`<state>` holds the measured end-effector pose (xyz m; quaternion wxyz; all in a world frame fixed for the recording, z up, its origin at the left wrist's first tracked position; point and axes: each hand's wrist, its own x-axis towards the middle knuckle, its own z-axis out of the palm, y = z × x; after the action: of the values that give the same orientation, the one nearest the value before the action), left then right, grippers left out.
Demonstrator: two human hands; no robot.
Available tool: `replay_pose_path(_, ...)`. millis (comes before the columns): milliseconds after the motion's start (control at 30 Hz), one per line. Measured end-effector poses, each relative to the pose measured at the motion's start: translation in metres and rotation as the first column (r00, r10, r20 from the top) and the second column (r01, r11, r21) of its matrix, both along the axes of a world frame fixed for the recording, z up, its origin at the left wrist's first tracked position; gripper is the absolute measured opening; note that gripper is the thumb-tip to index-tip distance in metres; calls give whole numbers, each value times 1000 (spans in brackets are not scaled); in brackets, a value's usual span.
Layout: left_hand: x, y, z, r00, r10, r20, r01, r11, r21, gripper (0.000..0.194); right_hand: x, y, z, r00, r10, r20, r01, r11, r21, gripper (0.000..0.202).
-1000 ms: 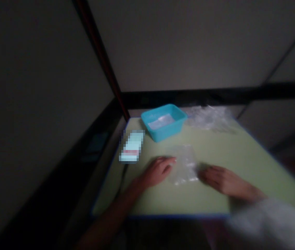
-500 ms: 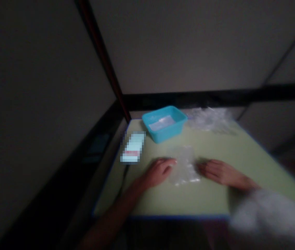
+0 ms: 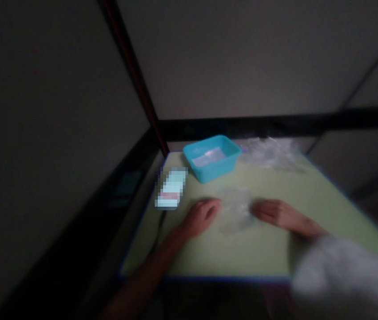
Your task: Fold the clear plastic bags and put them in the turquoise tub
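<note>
A clear plastic bag (image 3: 237, 211) spans the gap between my two hands over the table; its outline is blurred. At its left edge, my left hand (image 3: 204, 216) is closed, with thumb and forefinger pinched together on the bag. My right hand (image 3: 270, 213) closes on the opposite edge, its fingers bent and pressed together. The fingertips of the right hand are dark and smeared, so the exact grip is partly hidden.
A blue plastic basket (image 3: 217, 171) stands at the back of the pale table (image 3: 228, 260), with flat clear-white items inside. Crumpled clear plastic bags (image 3: 273, 153) lie at the back right. A pixelated phone (image 3: 172, 188) with a cable (image 3: 158, 231) is at the left edge, near the wall.
The bag's bright highlights have faded and its shape has shifted between my hands. My left fingers have drawn in to a pinch, moving slightly left; my right hand has moved slightly left and up.
</note>
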<state>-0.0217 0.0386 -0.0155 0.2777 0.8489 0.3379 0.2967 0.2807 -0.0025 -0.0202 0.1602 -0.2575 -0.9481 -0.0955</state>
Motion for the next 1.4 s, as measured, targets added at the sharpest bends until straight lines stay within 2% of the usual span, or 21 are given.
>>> replay_pose_path(100,1,3,-2,998,53,31,-51,996,-68,21,0,2,-3,997,-50,-63,45,996,-75,33)
replay_pose_path(200,4,8,-3,993,95,74,-77,975,-210,22,-3,4,4,981,-136,-136,98,962,-254,35)
replay_pose_path(267,5,14,-4,989,106,98,-75,956,-283,22,-7,6,13,953,-243,-181,145,891,-430,34)
replay_pose_path(333,6,20,-3,989,101,109,-62,946,-318,20,-12,8,23,907,-369,-202,192,790,-582,33)
replay_pose_path(433,7,29,-3,990,90,110,-45,935,-353,22,-19,11,33,830,-503,-241,191,663,-724,32)
replay_pose_path(567,6,35,-3,989,111,101,-65,921,-383,24,-26,16,31,702,-620,-350,102,574,-812,23)
replay_pose_path(733,5,36,-4,982,163,93,-113,910,-400,32,-29,16,21,557,-725,-405,59,521,-852,34)
replay_pose_path(967,9,34,-9,970,230,82,-182,905,-385,39,-33,15,18,518,-764,-383,159,526,-835,35)
replay_pose_path(1167,14,31,-13,964,259,63,-223,914,-340,34,-31,17,13,564,-737,-372,232,574,-785,36)
replay_pose_path(1233,14,31,-13,964,261,52,-231,918,-323,35,-30,16,13,590,-725,-355,329,617,-714,34)
replay_pose_path(1333,14,28,-10,961,274,31,-253,922,-294,39,-31,12,13,634,-706,-315,538,696,-476,30)
replay_pose_path(1400,17,25,-4,953,301,22,-284,921,-268,41,-34,12,10,690,-669,-276,581,740,-340,32)
